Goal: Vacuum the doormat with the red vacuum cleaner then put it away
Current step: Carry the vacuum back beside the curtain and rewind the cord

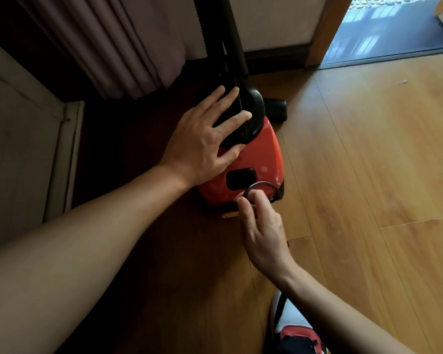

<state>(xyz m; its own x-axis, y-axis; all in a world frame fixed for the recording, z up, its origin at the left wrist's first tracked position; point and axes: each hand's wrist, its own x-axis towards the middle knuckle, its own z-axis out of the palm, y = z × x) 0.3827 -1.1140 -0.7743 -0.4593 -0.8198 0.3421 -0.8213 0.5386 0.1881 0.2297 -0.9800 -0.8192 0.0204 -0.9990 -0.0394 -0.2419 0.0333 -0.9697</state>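
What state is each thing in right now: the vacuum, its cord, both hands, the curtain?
Red canister vacuum cleaner: standing on the wooden floor, black hose rising from its front.
Black cord: looped at the vacuum's rear, pinched.
Left hand: flat, fingers spread, resting on the vacuum's black top.
Right hand: pinching the cord loop.
Brown pleated curtain: hanging beside the vacuum.

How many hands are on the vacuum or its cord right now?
2: left hand flat atop the vacuum; right hand pinching the cord loop at its near end.
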